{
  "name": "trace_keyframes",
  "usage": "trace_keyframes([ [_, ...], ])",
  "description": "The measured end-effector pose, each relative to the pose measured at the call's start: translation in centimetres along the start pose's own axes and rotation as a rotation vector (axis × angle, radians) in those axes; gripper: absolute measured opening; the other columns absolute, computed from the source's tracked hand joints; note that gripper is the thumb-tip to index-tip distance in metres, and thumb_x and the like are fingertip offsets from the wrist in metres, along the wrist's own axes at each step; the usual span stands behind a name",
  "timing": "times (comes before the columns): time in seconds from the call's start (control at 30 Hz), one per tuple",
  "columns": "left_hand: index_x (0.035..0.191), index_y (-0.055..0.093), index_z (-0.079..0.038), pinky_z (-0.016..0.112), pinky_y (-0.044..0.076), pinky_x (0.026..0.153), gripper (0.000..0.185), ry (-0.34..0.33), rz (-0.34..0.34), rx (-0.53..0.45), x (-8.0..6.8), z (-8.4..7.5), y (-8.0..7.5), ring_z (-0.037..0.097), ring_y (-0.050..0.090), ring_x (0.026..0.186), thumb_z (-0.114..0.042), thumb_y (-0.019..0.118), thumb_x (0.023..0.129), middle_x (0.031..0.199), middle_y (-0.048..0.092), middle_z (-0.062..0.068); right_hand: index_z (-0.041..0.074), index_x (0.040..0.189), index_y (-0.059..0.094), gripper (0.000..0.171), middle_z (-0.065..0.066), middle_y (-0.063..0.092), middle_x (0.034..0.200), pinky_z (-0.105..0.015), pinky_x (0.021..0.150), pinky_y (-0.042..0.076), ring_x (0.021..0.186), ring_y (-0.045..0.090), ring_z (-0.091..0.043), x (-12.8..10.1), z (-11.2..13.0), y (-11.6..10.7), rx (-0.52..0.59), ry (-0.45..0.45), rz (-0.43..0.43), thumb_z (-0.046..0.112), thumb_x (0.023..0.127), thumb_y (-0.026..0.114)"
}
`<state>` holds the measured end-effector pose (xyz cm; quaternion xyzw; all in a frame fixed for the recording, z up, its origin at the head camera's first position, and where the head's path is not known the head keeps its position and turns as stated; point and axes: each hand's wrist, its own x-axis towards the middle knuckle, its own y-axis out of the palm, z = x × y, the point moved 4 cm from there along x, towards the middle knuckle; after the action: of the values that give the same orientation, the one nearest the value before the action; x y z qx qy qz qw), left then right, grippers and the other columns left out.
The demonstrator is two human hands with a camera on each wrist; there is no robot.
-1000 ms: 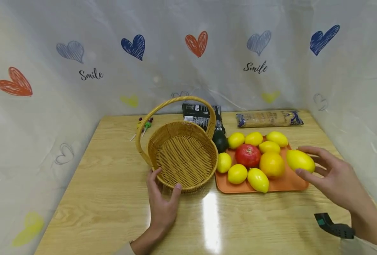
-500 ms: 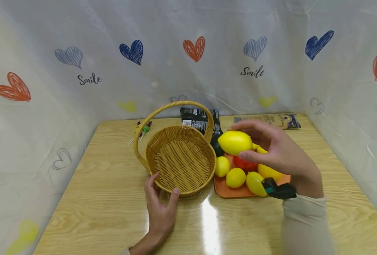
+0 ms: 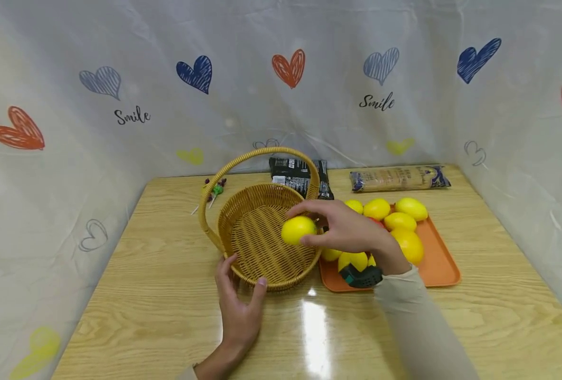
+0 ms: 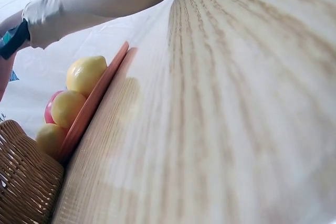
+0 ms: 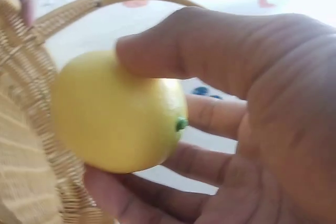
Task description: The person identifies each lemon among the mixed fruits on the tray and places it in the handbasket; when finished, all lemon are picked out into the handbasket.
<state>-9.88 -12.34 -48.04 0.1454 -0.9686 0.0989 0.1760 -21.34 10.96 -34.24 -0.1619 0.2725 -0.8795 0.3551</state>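
Note:
A handled wicker basket (image 3: 257,237) stands on the table with nothing lying in it. My left hand (image 3: 242,311) holds its near rim, thumb and index fingertip over the edge. In my right hand (image 3: 347,228) is a yellow lemon (image 3: 297,230), gripped between thumb and fingers above the right part of the basket. The right wrist view shows the lemon (image 5: 118,114) close up, its small green stem end toward the palm. Right of the basket, an orange tray (image 3: 440,261) carries several more lemons (image 3: 411,209), an orange fruit (image 3: 408,245) and a red fruit mostly hidden behind my right hand.
Behind the basket lies a black packet (image 3: 290,171). A long clear-and-blue package of noodle-like sticks (image 3: 400,178) lies at the back right. A few lollipops (image 3: 216,190) lie at the back left. Patterned curtains enclose the wooden table (image 3: 157,306).
My right hand has carried the lemon from over the tray's right side leftward to above the basket. My left hand has stayed on the basket rim.

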Motion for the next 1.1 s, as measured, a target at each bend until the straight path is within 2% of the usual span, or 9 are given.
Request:
trace_keyframes([
  [0.17, 0.158, 0.036, 0.003, 0.033, 0.036, 0.128, 0.073, 0.027, -0.007, -0.012, 0.1, -0.2, 0.1, 0.046, 0.040, 0.154, -0.006, 0.076, 0.098, 0.166, 0.032, 0.027, 0.022, 0.141, 0.070, 0.043, 0.004, 0.072, 0.137, -0.041, 0.088, 0.059, 0.094, 0.064, -0.015, 1.1, -0.7, 2.3, -0.151, 0.013, 0.148, 0.024, 0.099, 0.078],
  [0.33, 0.157, 0.038, 0.003, 0.029, 0.037, 0.127, 0.072, 0.036, -0.018, 0.001, 0.0, -0.2, 0.1, 0.047, 0.040, 0.153, -0.006, 0.077, 0.097, 0.165, 0.032, 0.029, 0.017, 0.136, 0.073, 0.037, 0.005, 0.074, 0.127, -0.035, 0.095, 0.055, 0.104, 0.064, -0.013, 1.6, -0.9, 4.7, -0.243, 0.043, 0.293, 0.025, 0.100, 0.077],
  [0.47, 0.158, 0.037, 0.004, 0.027, 0.036, 0.127, 0.073, 0.027, -0.016, 0.008, -0.1, -0.2, 0.0, 0.047, 0.041, 0.153, -0.006, 0.077, 0.097, 0.166, 0.030, 0.029, 0.012, 0.140, 0.073, 0.040, 0.001, 0.076, 0.130, -0.034, 0.097, 0.059, 0.106, 0.072, -0.015, 1.9, -0.6, 5.7, -0.208, 0.046, 0.324, 0.028, 0.104, 0.074],
  [0.57, 0.158, 0.037, 0.004, 0.042, 0.037, 0.128, 0.074, 0.006, -0.016, 0.014, 0.0, -0.1, 0.0, 0.044, 0.039, 0.154, -0.005, 0.077, 0.096, 0.168, 0.028, 0.028, 0.013, 0.144, 0.071, 0.042, -0.002, 0.075, 0.139, -0.040, 0.102, 0.061, 0.114, 0.075, -0.017, 1.9, -0.3, 5.1, -0.148, 0.022, 0.295, 0.031, 0.107, 0.072],
  [0.7, 0.157, 0.039, 0.003, 0.043, 0.036, 0.127, 0.073, -0.016, -0.023, 0.025, 0.0, -0.2, 0.0, 0.038, 0.035, 0.157, -0.006, 0.078, 0.096, 0.168, 0.029, 0.027, 0.018, 0.144, 0.072, 0.039, 0.000, 0.075, 0.140, -0.044, 0.104, 0.061, 0.120, 0.074, -0.019, 0.7, -0.1, 1.9, -0.041, -0.023, 0.168, 0.030, 0.107, 0.073],
  [0.83, 0.157, 0.040, 0.002, 0.021, 0.035, 0.123, 0.072, -0.012, -0.023, 0.012, 0.0, -0.1, 0.1, 0.038, 0.035, 0.156, -0.007, 0.078, 0.096, 0.166, 0.031, 0.028, 0.019, 0.142, 0.074, 0.038, 0.003, 0.076, 0.137, -0.035, 0.106, 0.058, 0.123, 0.073, -0.022, -2.7, -0.9, -3.6, 0.033, -0.041, -0.052, 0.019, 0.103, 0.077],
  [0.9, 0.157, 0.040, 0.002, 0.028, 0.036, 0.126, 0.071, -0.011, -0.020, 0.010, 0.0, -0.1, 0.2, 0.038, 0.035, 0.157, -0.007, 0.078, 0.096, 0.167, 0.031, 0.028, 0.014, 0.140, 0.075, 0.039, -0.001, 0.077, 0.135, -0.030, 0.106, 0.057, 0.124, 0.073, -0.022, -4.9, -1.8, -6.5, 0.071, -0.054, -0.185, 0.007, 0.102, 0.076],
  [1.0, 0.157, 0.040, 0.003, 0.050, 0.036, 0.127, 0.072, -0.012, -0.020, 0.016, 0.1, -0.2, 0.1, 0.040, 0.032, 0.159, -0.007, 0.078, 0.096, 0.167, 0.030, 0.028, -0.002, 0.138, 0.072, 0.041, -0.011, 0.077, 0.135, -0.024, 0.101, 0.058, 0.122, 0.073, -0.021, -8.4, -3.6, -10.3, 0.176, -0.088, -0.369, -0.010, 0.099, 0.069],
  [1.1, 0.157, 0.039, 0.004, 0.067, 0.033, 0.123, 0.073, -0.011, -0.019, 0.024, 0.2, -0.2, -0.1, 0.040, 0.029, 0.161, -0.007, 0.078, 0.096, 0.167, 0.031, 0.028, -0.016, 0.136, 0.066, 0.040, -0.015, 0.076, 0.134, -0.023, 0.099, 0.059, 0.120, 0.074, -0.020, -11.2, -5.8, -12.8, 0.278, -0.117, -0.488, -0.020, 0.097, 0.062],
])
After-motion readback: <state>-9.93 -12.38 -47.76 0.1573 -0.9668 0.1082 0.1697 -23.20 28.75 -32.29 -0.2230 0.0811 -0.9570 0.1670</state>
